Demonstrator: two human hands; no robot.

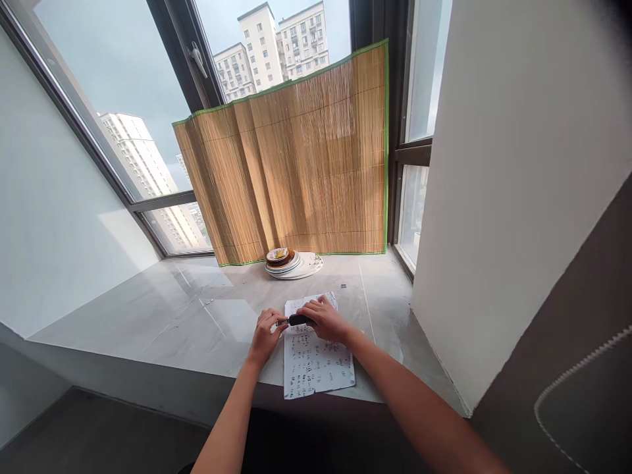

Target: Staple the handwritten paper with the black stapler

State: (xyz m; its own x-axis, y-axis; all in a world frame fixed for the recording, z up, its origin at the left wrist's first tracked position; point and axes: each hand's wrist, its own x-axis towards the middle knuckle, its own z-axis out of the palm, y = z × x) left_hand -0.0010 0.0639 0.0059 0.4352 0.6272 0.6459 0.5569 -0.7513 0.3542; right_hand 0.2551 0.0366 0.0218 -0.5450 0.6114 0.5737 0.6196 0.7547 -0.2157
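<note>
Black tool [300, 320] between two bare hands, over a handwritten paper [316, 368]

Held roughly level above the upper half of the paper, near the front of the tiled window ledge [148, 322]. Dark and slim along the right, with a shiny, metallic-looking end toward the left. Too small to make out in finer detail.

Right grip [323, 317]: wrapped over the dark body from above, fingers curled, back of the hand uppermost. Left grip [265, 334]: pinching the shiny end between thumb and fingertips. Cannot tell whether anything else is caught there.

Under both, columns of short dark handwriting down the paper, with an uneven bottom edge reaching past the front of the ledge. Cannot tell whether made up of one sheet or several.

Farther back on the ledge, a stack of plates [282, 268], topped by a brown dish and a small patterned plate with yellow on it, with a larger oval plate sticking out to the right underneath. Between stack and paper, off to the right, a small grey piece [343, 286].

Behind the plates, propped upright against the window, a slatted mat [316, 164] with green edging, rippled toward its left side. Beyond the glass, pale high-rise buildings [259, 46].
</note>
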